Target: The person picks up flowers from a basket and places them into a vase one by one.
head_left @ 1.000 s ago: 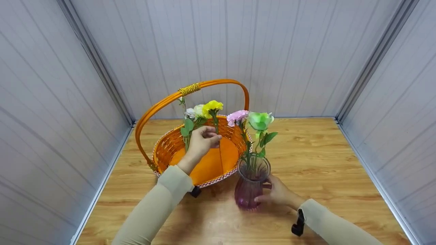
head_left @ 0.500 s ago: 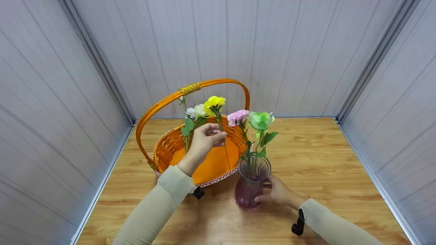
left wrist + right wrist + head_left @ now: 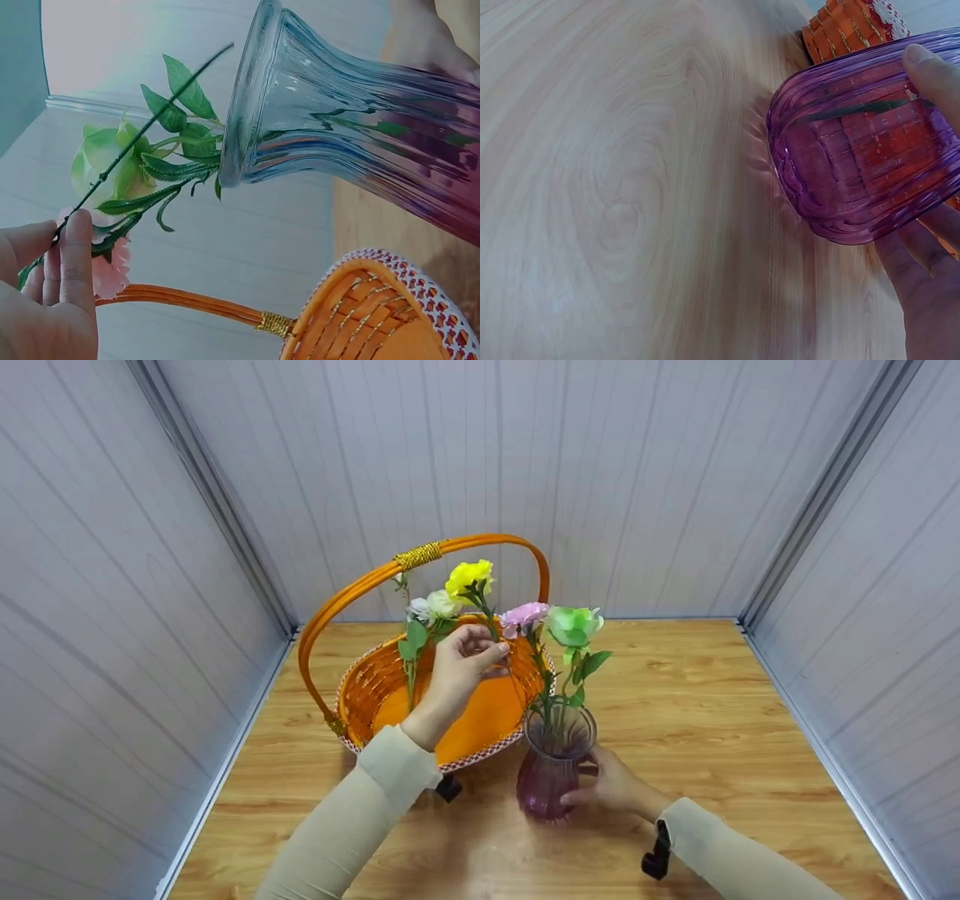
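Fingers grip on both sides, the left hand's (image 3: 463, 661) pinching the thin stem of a yellow flower (image 3: 470, 580), the right hand's (image 3: 609, 786) curled round a vase (image 3: 546, 784). Leftmost on the wood-grain tabletop (image 3: 690, 697) is an orange basket (image 3: 480, 729) with an arched handle, pale flowers (image 3: 442, 604) standing inside toward its left. Next, the yellow flower is held bloom-up over the basket; the left wrist view shows its bare stem end near the vase's mouth. Just right of the basket, the pink-tinted glass vase stands roughly upright, holding a pink flower (image 3: 523, 616) and, right of it, a green flower (image 3: 574, 626). The right hand holds the vase's right side.
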{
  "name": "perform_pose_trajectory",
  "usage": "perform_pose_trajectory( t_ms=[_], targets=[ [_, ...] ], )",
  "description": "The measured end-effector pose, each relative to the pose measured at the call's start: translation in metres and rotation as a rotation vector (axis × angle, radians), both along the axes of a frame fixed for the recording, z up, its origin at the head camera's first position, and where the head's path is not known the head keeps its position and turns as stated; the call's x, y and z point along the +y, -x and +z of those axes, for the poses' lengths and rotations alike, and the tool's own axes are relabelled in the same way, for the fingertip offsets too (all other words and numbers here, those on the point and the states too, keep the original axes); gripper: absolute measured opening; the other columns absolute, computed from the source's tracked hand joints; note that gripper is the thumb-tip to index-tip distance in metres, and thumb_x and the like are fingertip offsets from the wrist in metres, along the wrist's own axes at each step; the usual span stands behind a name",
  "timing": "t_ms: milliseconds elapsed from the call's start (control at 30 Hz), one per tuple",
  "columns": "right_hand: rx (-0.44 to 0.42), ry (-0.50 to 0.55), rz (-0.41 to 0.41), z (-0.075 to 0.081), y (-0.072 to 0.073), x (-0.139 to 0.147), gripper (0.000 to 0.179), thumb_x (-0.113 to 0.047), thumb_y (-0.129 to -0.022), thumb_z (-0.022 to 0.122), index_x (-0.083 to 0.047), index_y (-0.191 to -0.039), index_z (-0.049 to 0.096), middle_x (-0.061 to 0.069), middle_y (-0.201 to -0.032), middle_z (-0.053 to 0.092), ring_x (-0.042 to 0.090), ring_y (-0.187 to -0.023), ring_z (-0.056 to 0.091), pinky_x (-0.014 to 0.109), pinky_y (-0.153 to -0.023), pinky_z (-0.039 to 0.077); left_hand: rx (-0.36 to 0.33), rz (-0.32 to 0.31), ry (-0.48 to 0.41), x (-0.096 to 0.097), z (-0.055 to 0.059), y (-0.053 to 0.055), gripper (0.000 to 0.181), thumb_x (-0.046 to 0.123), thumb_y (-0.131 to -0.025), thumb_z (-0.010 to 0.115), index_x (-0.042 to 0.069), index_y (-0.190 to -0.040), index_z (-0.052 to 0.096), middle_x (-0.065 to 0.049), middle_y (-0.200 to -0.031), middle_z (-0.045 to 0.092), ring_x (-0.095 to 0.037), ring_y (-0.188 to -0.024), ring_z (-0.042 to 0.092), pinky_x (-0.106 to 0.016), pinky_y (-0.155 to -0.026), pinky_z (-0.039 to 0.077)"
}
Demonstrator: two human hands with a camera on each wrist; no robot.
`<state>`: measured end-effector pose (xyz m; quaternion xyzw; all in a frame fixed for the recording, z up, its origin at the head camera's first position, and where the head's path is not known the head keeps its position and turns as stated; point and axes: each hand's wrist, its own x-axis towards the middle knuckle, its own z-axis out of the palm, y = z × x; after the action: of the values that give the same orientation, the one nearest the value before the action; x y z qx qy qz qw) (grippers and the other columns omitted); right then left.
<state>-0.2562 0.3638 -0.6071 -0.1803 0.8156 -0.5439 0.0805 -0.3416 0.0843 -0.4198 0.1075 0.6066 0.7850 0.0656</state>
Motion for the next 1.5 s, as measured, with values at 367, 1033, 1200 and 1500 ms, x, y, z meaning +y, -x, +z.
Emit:
perform_pose_trajectory(
  t_ms=[367,1033,1200,1500],
  targets=[
    [0.004,0.03,0.016,-0.002,0.0,0.0,0.088,-0.013,-0.081,0.096,0.0,-0.154,0.048,0.025,-0.151,0.058,0.049,-0.138,0.057,0.066,-0.117,0.048,0.128,0.029,0.078,0.011,0.0,-0.004,0.016,0.002,-0.103,0.072,-0.007,-0.115,0.065,-0.014,-0.099,0.073,-0.02,-0.08,0.075,-0.037,-0.074,0.069],
    [0.031,0.018,0.023,-0.003,-0.001,0.002,0.087,-0.013,-0.083,0.095,0.0,-0.154,0.048,0.024,-0.151,0.059,0.044,-0.135,0.06,0.062,-0.116,0.051,0.327,-0.108,0.303,0.031,-0.014,-0.027,0.017,0.01,-0.107,0.069,-0.004,-0.112,0.076,-0.02,-0.096,0.077,-0.015,-0.073,0.073,-0.035,-0.074,0.068],
    [0.034,0.021,0.028,-0.004,0.001,0.002,0.086,-0.013,-0.083,0.095,-0.001,-0.153,0.048,0.023,-0.151,0.059,0.042,-0.135,0.061,0.062,-0.116,0.052,0.325,-0.114,0.37,0.035,-0.016,-0.026,0.019,0.014,-0.108,0.068,-0.003,-0.111,0.078,-0.018,-0.096,0.078,-0.021,-0.075,0.074,-0.029,-0.071,0.066],
    [0.031,0.058,0.051,-0.006,0.004,0.003,0.084,-0.013,-0.083,0.095,-0.002,-0.153,0.05,0.023,-0.152,0.059,0.029,-0.134,0.063,0.065,-0.116,0.05,0.366,-0.131,0.561,0.041,-0.018,-0.024,0.018,0.015,-0.105,0.071,0.0,-0.106,0.082,-0.011,-0.093,0.081,-0.014,-0.076,0.069,-0.023,-0.07,0.06]
  ],
)
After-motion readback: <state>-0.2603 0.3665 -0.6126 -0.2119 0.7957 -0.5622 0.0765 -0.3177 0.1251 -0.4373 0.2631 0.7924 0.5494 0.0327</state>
